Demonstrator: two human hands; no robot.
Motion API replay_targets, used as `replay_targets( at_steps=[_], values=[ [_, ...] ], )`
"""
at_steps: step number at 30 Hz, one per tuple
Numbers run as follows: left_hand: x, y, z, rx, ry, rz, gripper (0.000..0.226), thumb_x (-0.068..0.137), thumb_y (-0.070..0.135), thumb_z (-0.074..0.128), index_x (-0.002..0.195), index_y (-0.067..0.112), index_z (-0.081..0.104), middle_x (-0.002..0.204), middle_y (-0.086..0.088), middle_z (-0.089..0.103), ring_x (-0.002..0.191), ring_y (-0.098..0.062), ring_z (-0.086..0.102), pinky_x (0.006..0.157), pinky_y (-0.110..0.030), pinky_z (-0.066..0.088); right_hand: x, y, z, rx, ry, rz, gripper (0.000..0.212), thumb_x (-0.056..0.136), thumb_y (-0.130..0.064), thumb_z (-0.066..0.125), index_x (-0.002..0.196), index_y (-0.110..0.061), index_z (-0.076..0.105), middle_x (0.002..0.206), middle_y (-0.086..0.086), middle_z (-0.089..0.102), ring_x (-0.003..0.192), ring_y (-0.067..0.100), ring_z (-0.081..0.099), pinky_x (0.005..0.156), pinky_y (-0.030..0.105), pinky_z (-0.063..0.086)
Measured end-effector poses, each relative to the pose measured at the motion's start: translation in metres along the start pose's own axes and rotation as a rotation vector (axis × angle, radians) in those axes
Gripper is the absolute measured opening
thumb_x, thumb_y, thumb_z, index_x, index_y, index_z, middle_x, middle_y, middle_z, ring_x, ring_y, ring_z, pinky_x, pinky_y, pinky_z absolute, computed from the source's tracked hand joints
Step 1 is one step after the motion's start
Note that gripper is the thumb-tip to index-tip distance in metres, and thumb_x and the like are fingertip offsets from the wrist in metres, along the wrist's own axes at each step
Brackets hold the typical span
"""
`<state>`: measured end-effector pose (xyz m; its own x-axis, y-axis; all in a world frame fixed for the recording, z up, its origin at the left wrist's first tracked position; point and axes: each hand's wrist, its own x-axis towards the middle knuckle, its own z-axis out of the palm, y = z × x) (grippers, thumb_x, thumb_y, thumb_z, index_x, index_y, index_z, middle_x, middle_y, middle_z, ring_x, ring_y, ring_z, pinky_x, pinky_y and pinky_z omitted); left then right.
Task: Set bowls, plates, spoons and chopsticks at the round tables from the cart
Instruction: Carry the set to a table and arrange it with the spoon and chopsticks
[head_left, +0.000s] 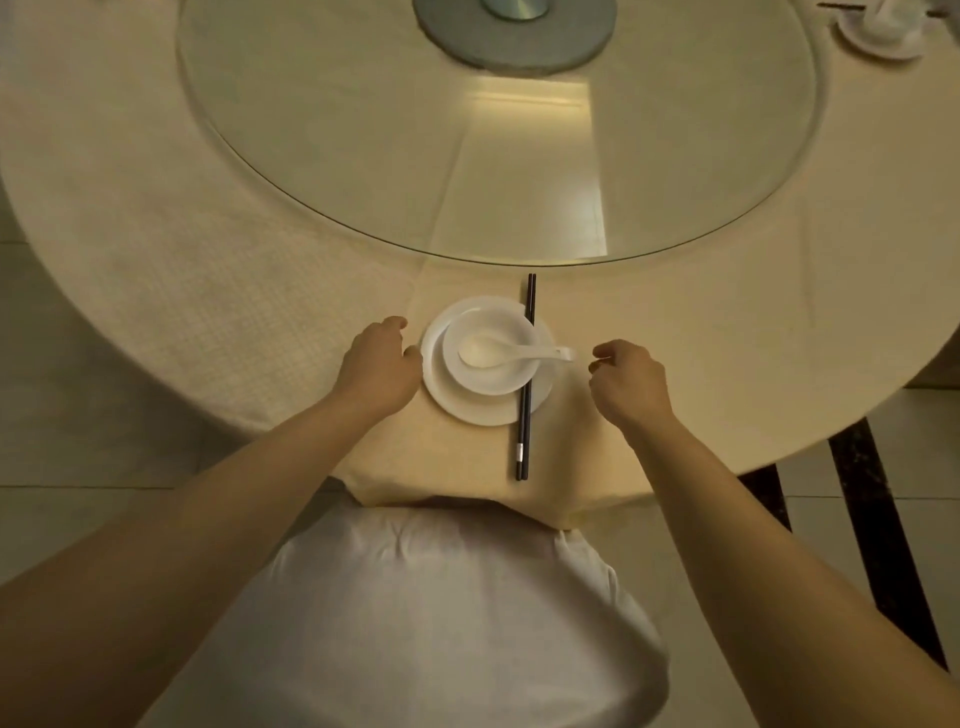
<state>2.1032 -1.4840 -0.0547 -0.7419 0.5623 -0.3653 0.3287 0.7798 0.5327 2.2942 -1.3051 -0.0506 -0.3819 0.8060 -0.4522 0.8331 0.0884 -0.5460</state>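
A white plate lies on the cream tablecloth near the table's front edge. On it stands a white bowl with a white spoon inside, handle pointing right over the rim. A pair of black chopsticks runs front to back across the plate's right side, passing under the bowl's edge. My left hand rests at the plate's left rim, thumb touching it, holding nothing. My right hand hovers just right of the spoon handle, fingers curled loosely and empty.
A round glass turntable covers the middle of the round table, with a grey hub at its centre. Another white place setting sits at the far right. A white chair cover is below the table edge. Dark floor stripes run at right.
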Motion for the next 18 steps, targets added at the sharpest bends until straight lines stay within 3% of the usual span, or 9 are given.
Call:
replay_targets(
  at_steps=[4,8,10,12,18],
  values=[
    [0.003,-0.005,0.012,-0.076,-0.011,-0.061,0.047,0.102,0.016,0.042,0.148,0.005,0.042,0.138,-0.015,0.059,0.128,-0.029,0.053,0.100,-0.033,0.041,0.009,0.009,0.017,0.128,-0.067,0.101,0.040,0.091,-0.008,0.051,0.130,-0.009,0.063,0.124,0.015,0.067,0.111,0.033,0.063,0.097,0.045,0.053],
    [0.009,-0.011,0.019,-0.121,-0.030,-0.077,0.042,0.103,0.018,0.043,0.144,0.007,0.049,0.142,-0.014,0.056,0.126,-0.029,0.056,0.110,-0.042,0.043,0.013,0.011,0.031,0.217,-0.093,0.084,0.024,0.090,-0.013,0.061,0.111,-0.010,0.072,0.100,0.011,0.073,0.096,0.030,0.069,0.090,0.046,0.057],
    [0.011,-0.012,0.022,-0.153,-0.020,-0.064,0.026,0.102,0.015,0.045,0.118,0.018,0.066,0.117,-0.005,0.067,0.117,-0.029,0.062,0.105,-0.042,0.047,0.013,0.010,0.036,0.217,-0.086,0.055,0.016,0.088,-0.013,0.062,0.099,-0.013,0.074,0.094,0.009,0.074,0.093,0.028,0.069,0.084,0.041,0.057],
    [0.012,-0.012,0.024,-0.185,-0.014,-0.050,0.025,0.101,0.012,0.047,0.092,0.026,0.066,0.090,0.007,0.062,0.102,-0.026,0.065,0.095,-0.039,0.051,0.013,0.009,0.039,0.214,-0.069,0.038,0.012,0.086,-0.011,0.062,0.089,-0.017,0.072,0.087,0.007,0.074,0.089,0.027,0.069,0.081,0.039,0.057],
    [0.014,-0.014,0.025,-0.195,0.007,-0.014,0.028,0.100,0.009,0.048,0.118,0.009,0.069,0.094,0.006,0.060,0.089,-0.014,0.058,0.078,-0.026,0.044,0.011,0.010,0.045,0.225,-0.037,0.038,0.012,0.086,-0.009,0.064,0.084,-0.019,0.069,0.079,0.003,0.073,0.084,0.023,0.070,0.078,0.037,0.058]
  ],
)
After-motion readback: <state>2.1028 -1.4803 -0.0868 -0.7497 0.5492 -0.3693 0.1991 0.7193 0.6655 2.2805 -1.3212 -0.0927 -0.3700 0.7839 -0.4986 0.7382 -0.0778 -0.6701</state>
